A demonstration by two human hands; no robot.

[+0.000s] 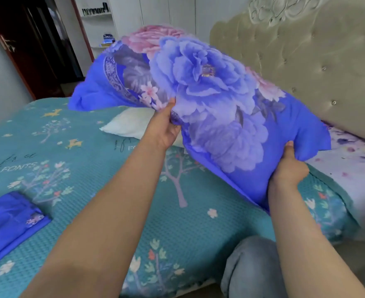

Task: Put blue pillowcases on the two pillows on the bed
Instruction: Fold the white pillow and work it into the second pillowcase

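My left hand [164, 127] pinches the near edge of the cased pillow [209, 100], thumb on top; my right hand [290, 166] curls round its lower corner. That is my grip, closed on fabric at both points, and the pillow hangs above the bed [95, 190], tilted toward the headboard [306, 61]. I judge the job here is seating the filling: shake downward, keeping both corners taut. The bare pillow [130, 123] lies beneath; the folded pillowcase [9, 218] waits near left.
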